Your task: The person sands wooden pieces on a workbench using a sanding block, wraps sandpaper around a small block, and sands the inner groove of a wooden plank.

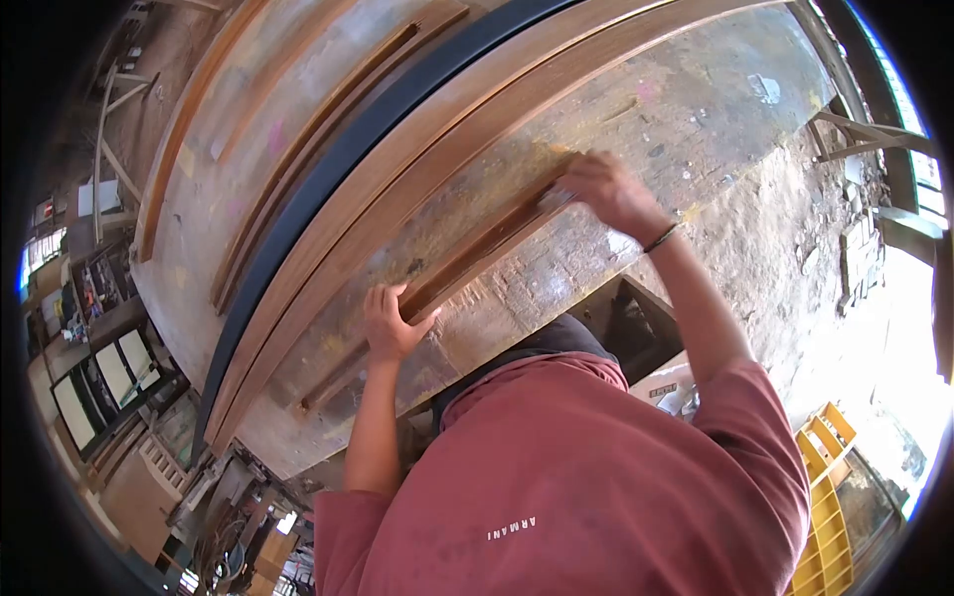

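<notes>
A brown wooden strip (487, 243) with a groove or step along its length lies slantwise on the paint-stained worktable (696, 129). My left hand (391, 323) holds the strip near its lower left part, with thumb and fingers spread to either side of it. At the upper right end, my right hand (608, 191) has its fingers curled down over the wood. A small greyish piece (555, 202), possibly sandpaper, shows under those fingers; motion blurs it. Past my left hand, a thin length of wood (333, 380) runs toward the lower left.
Long wooden boards (397, 199) and a dark blue strip (328, 194) lie beyond my hands. Further wooden strips (308, 149) rest at the far side. A dark open drawer or box (631, 323) is under the near edge. A yellow rack (825, 507) stands at right.
</notes>
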`<state>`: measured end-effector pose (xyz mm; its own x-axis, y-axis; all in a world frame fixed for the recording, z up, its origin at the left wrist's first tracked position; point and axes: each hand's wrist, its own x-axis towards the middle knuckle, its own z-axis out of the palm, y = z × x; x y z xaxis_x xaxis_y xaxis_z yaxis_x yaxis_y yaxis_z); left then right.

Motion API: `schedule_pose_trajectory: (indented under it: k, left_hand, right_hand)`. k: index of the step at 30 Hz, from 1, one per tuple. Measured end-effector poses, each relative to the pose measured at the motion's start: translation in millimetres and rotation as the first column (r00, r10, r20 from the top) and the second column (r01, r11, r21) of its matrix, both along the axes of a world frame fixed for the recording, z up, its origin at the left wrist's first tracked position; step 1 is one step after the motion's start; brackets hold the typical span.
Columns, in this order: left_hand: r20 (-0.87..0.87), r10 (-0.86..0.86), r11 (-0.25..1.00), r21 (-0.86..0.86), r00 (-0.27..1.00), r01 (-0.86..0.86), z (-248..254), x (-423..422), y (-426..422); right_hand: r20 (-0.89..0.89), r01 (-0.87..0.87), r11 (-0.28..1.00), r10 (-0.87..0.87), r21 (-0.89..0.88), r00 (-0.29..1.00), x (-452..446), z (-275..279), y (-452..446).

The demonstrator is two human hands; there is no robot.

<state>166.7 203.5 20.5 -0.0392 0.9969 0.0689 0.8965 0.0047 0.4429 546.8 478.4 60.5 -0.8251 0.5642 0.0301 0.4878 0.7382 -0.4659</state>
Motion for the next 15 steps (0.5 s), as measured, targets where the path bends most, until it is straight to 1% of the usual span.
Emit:
schedule_pose_trajectory:
  k: [2, 4, 6, 7, 9, 10, 11, 12, 13, 14, 15]
  left_hand:
    - [-0.009, 0.010, 1.000, -0.004, 1.000, -0.010, 2.6, -3.2, -2.2]
    - [-0.033, 0.008, 1.000, -0.026, 0.999, -0.009, 0.9, -3.7, -4.1]
    - [-0.047, 0.008, 1.000, -0.010, 0.999, -0.008, 4.5, -2.0, -1.8]
    - [-0.057, 0.003, 1.000, 0.003, 0.998, -0.003, 5.7, -1.3, -2.1]
    - [-0.049, 0.014, 1.000, 0.002, 0.999, -0.014, 3.4, -1.2, -3.9]
    - [-0.036, 0.028, 1.000, 0.005, 0.999, -0.028, 1.5, -2.0, -5.4]
    - [-0.033, 0.064, 0.998, -0.006, 0.997, -0.064, -0.7, -1.3, -13.2]
    - [-0.004, 0.071, 0.997, -0.037, 0.997, -0.071, -2.0, -2.4, -11.4]
    - [0.020, 0.079, 0.995, -0.068, 0.997, -0.078, -1.3, -3.1, -9.9]
    - [0.015, 0.104, 0.992, -0.070, 0.994, -0.102, 1.5, -3.9, -7.7]
    - [0.013, 0.070, 0.996, -0.054, 0.997, -0.070, 5.6, -4.5, -5.5]
  right_hand:
    - [0.120, 0.007, 0.999, -0.001, -0.049, 0.993, -5.1, -0.5, -1.5]
    - [0.033, -0.080, 0.979, 0.075, 0.189, 0.997, -49.1, -54.5, -63.6]
    - [0.132, -0.096, 0.995, 0.095, -0.003, 0.987, -119.3, -35.5, -129.3]
    - [0.127, -0.102, 0.995, 0.102, -0.007, 0.987, -120.2, -39.9, -132.1]
    - [0.028, -0.089, 0.994, 0.088, 0.062, 0.996, -118.2, -49.4, -133.0]
    - [0.044, -0.058, 0.997, 0.056, 0.044, 0.997, -96.8, -39.1, -103.2]
    - [-0.031, -0.012, 0.998, 0.014, 0.069, 0.999, -43.0, -40.9, -42.3]
    - [-0.103, 0.028, 0.997, -0.021, 0.068, 0.994, -27.6, -15.3, -20.6]
    - [-0.032, 0.060, 0.994, -0.057, 0.096, 0.998, -25.4, 12.2, -16.9]
    - [-0.046, 0.073, 0.992, -0.069, 0.101, 0.997, -28.2, 8.6, -20.2]
    - [-0.050, 0.028, 0.993, -0.023, 0.115, 0.998, -38.1, -21.3, -35.1]
